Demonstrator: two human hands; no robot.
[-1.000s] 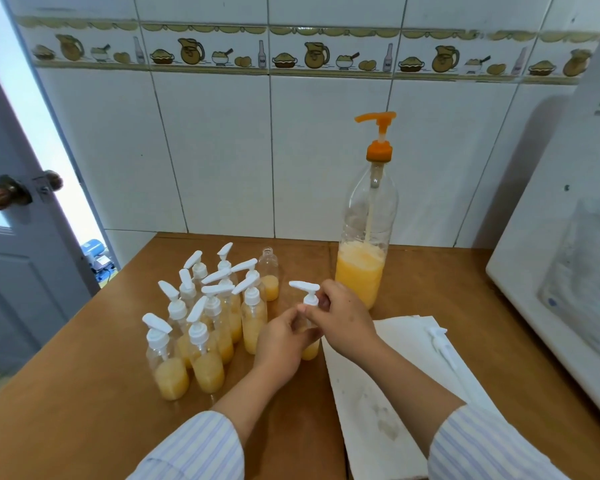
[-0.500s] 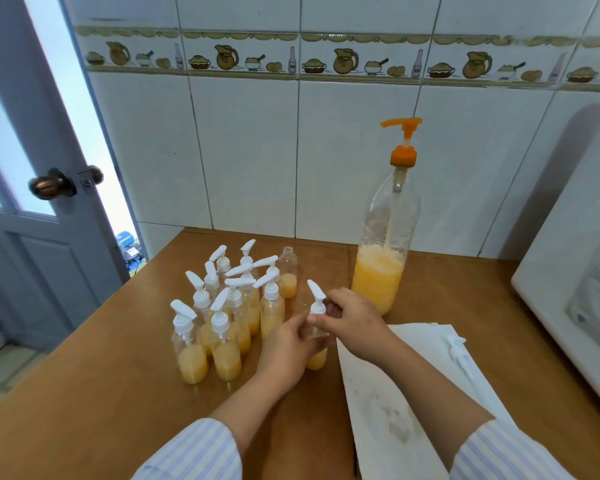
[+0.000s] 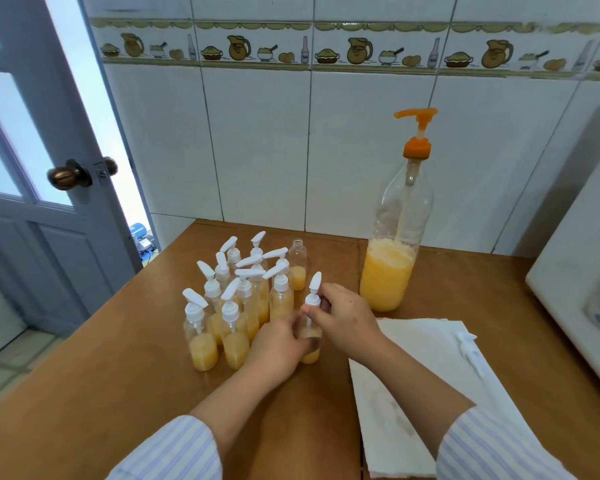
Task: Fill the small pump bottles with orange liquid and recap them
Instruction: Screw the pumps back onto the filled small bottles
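Observation:
A small clear pump bottle [image 3: 310, 355] with orange liquid at its bottom stands on the wooden table [image 3: 118, 393]. My left hand [image 3: 278, 344] grips its body. My right hand [image 3: 343, 315] pinches its white pump cap [image 3: 313, 294] at the collar. To the left stands a cluster of several capped small bottles [image 3: 236, 306] holding orange liquid. Behind them one uncapped small bottle [image 3: 297, 263] is partly filled. A tall clear bottle [image 3: 392, 258] with an orange pump head holds orange liquid at the back right.
A white paper towel [image 3: 413, 382] lies on the table at the right, with a loose white pump cap [image 3: 470, 351] on it. A white appliance [image 3: 575, 289] stands at the far right. A blue door [image 3: 32, 202] is open at the left; tiled wall behind.
The pump head on the held bottle has turned, its nozzle swinging from pointing left to pointing away and up. My view has shifted left. Both hands stay on the bottle.

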